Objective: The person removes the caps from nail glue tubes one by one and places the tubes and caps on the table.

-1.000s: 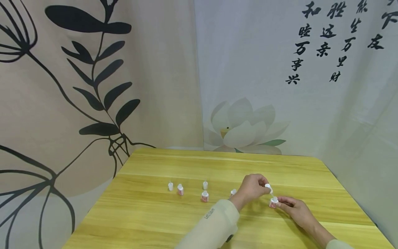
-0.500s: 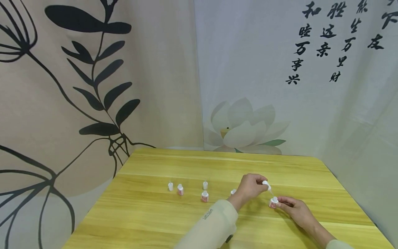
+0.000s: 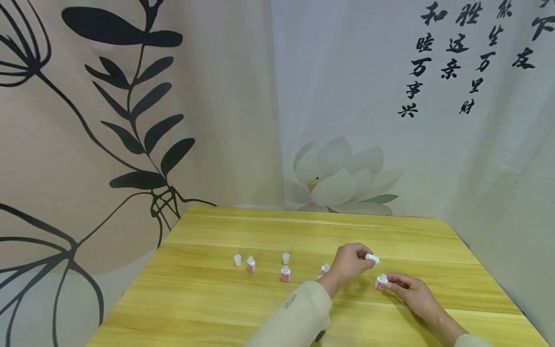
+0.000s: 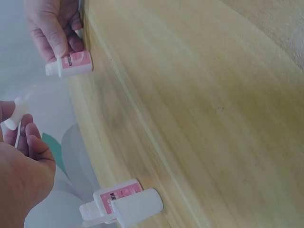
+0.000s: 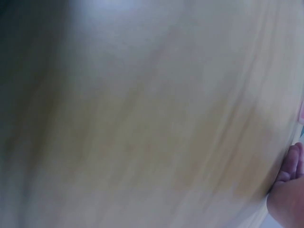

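Note:
My left hand point(image 3: 352, 260) pinches a white brush cap point(image 3: 372, 259) between thumb and fingers, tilted sideways above the table. In the left wrist view a thin pale stem trails from this cap point(image 4: 19, 114). My right hand point(image 3: 414, 294) holds a small white bottle point(image 3: 381, 282) with a pink label, upright on the table, its neck uncovered. The cap is apart from the bottle, up and to its left. In the right wrist view only part of a hand point(image 5: 287, 192) shows at the edge.
On the wooden table point(image 3: 208, 308) stand more pink-labelled bottles: one at left point(image 3: 251, 264), one in the middle point(image 3: 285, 274), one partly behind my left arm point(image 3: 325, 270). White caps with upward stems point(image 3: 237, 260) stand by them. A printed curtain point(image 3: 234, 120) hangs behind.
The left hand has drawn the cap up from the bottle's mouth and tipped it sideways, so its stem no longer points down at the neck. The right hand and bottle have stayed put.

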`<state>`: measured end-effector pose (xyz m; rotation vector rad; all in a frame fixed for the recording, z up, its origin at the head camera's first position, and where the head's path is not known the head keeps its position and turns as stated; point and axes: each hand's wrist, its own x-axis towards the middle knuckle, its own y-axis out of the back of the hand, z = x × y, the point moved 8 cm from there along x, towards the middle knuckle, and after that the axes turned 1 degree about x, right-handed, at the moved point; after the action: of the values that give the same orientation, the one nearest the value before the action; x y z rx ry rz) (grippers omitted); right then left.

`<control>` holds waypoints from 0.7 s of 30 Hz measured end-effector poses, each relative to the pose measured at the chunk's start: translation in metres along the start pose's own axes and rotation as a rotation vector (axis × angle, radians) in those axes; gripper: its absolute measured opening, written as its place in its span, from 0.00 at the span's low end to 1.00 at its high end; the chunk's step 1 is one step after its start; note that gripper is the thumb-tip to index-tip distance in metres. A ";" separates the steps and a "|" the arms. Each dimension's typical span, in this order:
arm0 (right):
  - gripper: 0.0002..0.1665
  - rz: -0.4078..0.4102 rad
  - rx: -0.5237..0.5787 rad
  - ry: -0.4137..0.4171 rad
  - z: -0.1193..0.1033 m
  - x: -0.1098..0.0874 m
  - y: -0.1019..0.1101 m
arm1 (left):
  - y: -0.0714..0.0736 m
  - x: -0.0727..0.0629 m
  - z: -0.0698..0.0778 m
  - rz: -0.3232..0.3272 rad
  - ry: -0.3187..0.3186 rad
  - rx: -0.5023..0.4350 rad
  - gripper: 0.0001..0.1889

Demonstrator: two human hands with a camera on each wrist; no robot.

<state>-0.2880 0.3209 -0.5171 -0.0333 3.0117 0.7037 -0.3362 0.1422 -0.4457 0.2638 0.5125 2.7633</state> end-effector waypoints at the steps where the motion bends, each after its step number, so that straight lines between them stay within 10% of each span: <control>1: 0.25 -0.001 0.004 -0.002 0.000 0.000 0.000 | 0.000 0.000 0.000 0.004 0.003 -0.004 0.04; 21: 0.25 -0.007 -0.004 -0.012 0.001 0.001 -0.001 | -0.001 0.000 -0.003 0.019 0.034 -0.030 0.07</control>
<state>-0.2886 0.3209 -0.5184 -0.0399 2.9977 0.7061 -0.3363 0.1416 -0.4486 0.2162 0.4794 2.7962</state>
